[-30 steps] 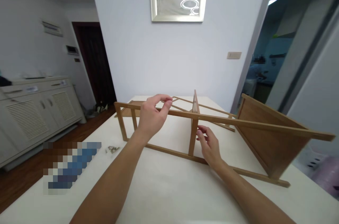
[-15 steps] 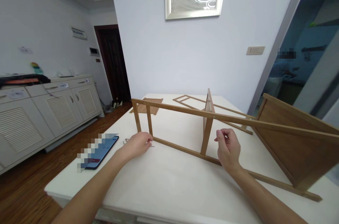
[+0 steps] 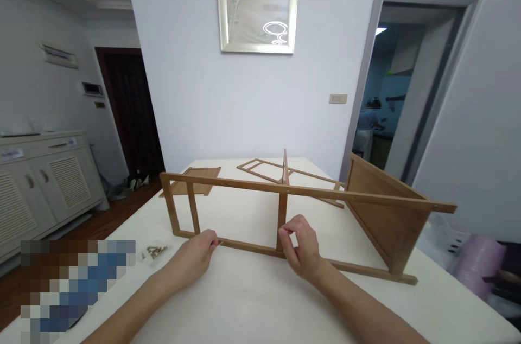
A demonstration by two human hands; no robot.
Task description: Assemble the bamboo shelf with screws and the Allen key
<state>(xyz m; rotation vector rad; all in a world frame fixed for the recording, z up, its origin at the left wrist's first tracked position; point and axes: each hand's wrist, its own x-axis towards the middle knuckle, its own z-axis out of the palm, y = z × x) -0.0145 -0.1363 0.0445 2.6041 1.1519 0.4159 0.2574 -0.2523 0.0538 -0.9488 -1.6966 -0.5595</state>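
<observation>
A wooden frame (image 3: 234, 183) with a middle crosspiece lies on its side on the white table (image 3: 244, 300), a wide wooden panel (image 3: 386, 219) joined at its right end. My left hand (image 3: 201, 250) is closed by the lower rail, a thin rod-like piece (image 3: 220, 243) poking out of its fingertips. Beside the middle crosspiece (image 3: 282, 219), my right hand (image 3: 302, 246) is pinched; anything in its fingers is too small to make out. Left of my left hand sit several screws (image 3: 157, 251) on clear plastic.
Behind the frame lie a separate slatted panel (image 3: 203, 181) and another thin wooden frame (image 3: 264, 173). A blurred-out phone (image 3: 77, 295) rests at the table's left edge. Pink wrapped material (image 3: 478, 265) stands beyond the right edge. A person (image 3: 368, 121) is in the far doorway.
My view has swung to the right, bringing the whole doorway and the screws into sight. My right hand is now close to the middle crosspiece. The left hand keeps its pinch.
</observation>
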